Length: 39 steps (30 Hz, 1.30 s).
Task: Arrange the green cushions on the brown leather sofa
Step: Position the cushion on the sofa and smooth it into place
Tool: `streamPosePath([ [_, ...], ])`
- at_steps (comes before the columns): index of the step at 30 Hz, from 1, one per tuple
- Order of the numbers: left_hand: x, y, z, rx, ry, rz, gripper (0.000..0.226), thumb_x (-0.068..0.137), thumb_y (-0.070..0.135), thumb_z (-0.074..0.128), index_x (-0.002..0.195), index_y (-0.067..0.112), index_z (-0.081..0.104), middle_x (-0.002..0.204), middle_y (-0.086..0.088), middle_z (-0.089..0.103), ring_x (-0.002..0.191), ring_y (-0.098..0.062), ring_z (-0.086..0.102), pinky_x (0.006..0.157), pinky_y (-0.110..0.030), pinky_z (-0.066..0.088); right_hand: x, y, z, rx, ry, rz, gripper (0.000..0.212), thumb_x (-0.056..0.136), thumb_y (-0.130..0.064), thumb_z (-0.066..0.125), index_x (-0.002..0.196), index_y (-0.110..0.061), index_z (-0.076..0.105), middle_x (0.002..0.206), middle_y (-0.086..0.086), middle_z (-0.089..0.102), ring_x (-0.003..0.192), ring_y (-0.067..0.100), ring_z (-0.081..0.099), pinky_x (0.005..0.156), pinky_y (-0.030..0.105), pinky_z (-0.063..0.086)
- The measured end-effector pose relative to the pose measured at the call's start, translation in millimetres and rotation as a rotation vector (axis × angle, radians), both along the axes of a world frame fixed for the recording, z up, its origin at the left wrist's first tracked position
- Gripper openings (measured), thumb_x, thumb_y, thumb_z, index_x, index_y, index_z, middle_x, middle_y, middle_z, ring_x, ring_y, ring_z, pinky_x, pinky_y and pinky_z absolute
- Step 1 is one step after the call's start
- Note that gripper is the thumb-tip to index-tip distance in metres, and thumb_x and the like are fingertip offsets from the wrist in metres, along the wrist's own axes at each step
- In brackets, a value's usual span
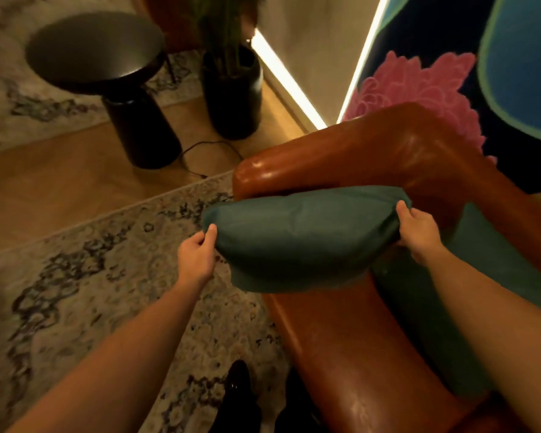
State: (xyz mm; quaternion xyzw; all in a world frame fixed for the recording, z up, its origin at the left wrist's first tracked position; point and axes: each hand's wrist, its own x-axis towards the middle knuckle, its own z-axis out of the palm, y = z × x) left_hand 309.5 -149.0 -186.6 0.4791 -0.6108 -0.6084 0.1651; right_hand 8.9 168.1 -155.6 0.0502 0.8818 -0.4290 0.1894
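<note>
At far left a round black side table [107,73] stands on a cylindrical base, partly on the wooden floor [60,182], and just right of it a black planter [231,95] with a dark plant sits in the corner; a thin black cable [206,151] trails on the floor between them. A patterned grey rug [91,276] spreads open below, running up to the sofa's front edge, and the person's dark shoes [241,392] stand on it beside that edge. The left hand [197,254] pinches the left corner of a green cushion [300,239], thumb on top and fingers curled beneath. The cushion is held flat above the brown leather sofa [356,339], across its armrest, its left end overhanging the rug. The right hand [419,232] grips the cushion's right end, fingers wrapped round the fabric. Further right a second green cushion [450,323] lies on the seat, against the backrest and partly under the right forearm. A lit strip [288,76] runs along the wall base behind the armrest, and a wall hanging [434,89] with a pink flower and blue shapes stands close behind the sofa's back
</note>
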Motion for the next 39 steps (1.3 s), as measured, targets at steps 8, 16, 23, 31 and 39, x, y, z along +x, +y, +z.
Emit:
streamPosePath([
  [8, -29.2, 43.7, 10.0, 0.104, 0.011, 0.195, 0.032, 0.104, 0.032, 0.055, 0.084, 0.011, 0.068, 0.091, -0.01, 0.07, 0.09, -0.028, 0.069, 0.074, -0.037, 0.06, -78.1, -35.0, -11.9, -0.084, -0.056, 0.181, 0.072, 0.078, -0.082, 0.052, 0.1, -0.016, 0.071, 0.123, 0.012, 0.069, 0.111, 0.032, 0.066, 0.092, 0.056, 0.058],
  [16, -79.7, 56.6, 2.1, -0.023, -0.182, 0.235, 0.039, 0.103, 0.037, 0.056, 0.08, 0.008, 0.069, 0.086, -0.014, 0.072, 0.083, -0.029, 0.073, 0.066, -0.037, 0.062, -134.9, -54.7, -15.2, -0.021, -0.125, 0.285, 0.038, 0.106, -0.046, 0.048, 0.106, -0.011, 0.062, 0.127, 0.017, 0.063, 0.115, 0.037, 0.063, 0.09, 0.056, 0.059],
  [23, -94.8, 60.1, -17.2, 0.014, -0.241, 0.292, 0.035, 0.101, 0.043, 0.056, 0.081, 0.016, 0.066, 0.089, -0.008, 0.069, 0.098, -0.032, 0.069, 0.085, -0.049, 0.06, -145.6, -41.5, -42.4, -0.154, -0.224, 0.319, 0.036, 0.103, -0.045, 0.055, 0.124, -0.018, 0.066, 0.125, 0.004, 0.065, 0.114, 0.024, 0.063, 0.099, 0.048, 0.056],
  [31, -99.1, 91.7, -34.5, 0.363, -0.196, 0.273, 0.081, 0.091, 0.07, 0.053, 0.156, 0.026, 0.032, 0.158, -0.006, 0.041, 0.14, -0.034, 0.043, 0.105, -0.054, 0.042, -134.1, -16.5, -72.7, -0.224, -0.279, 0.361, 0.051, 0.099, -0.049, 0.061, 0.141, -0.022, 0.06, 0.135, 0.001, 0.066, 0.12, 0.02, 0.064, 0.103, 0.042, 0.053],
  [39, -105.2, 92.1, -35.3, 0.354, -0.166, 0.304, 0.081, 0.089, 0.072, 0.052, 0.149, 0.019, 0.042, 0.134, -0.01, 0.055, 0.11, -0.037, 0.062, 0.074, -0.041, 0.058, -142.6, -29.7, -54.6, 0.02, 0.024, 0.506, 0.047, 0.107, -0.042, 0.048, 0.137, -0.01, 0.064, 0.138, 0.012, 0.065, 0.131, 0.034, 0.056, 0.106, 0.036, 0.043],
])
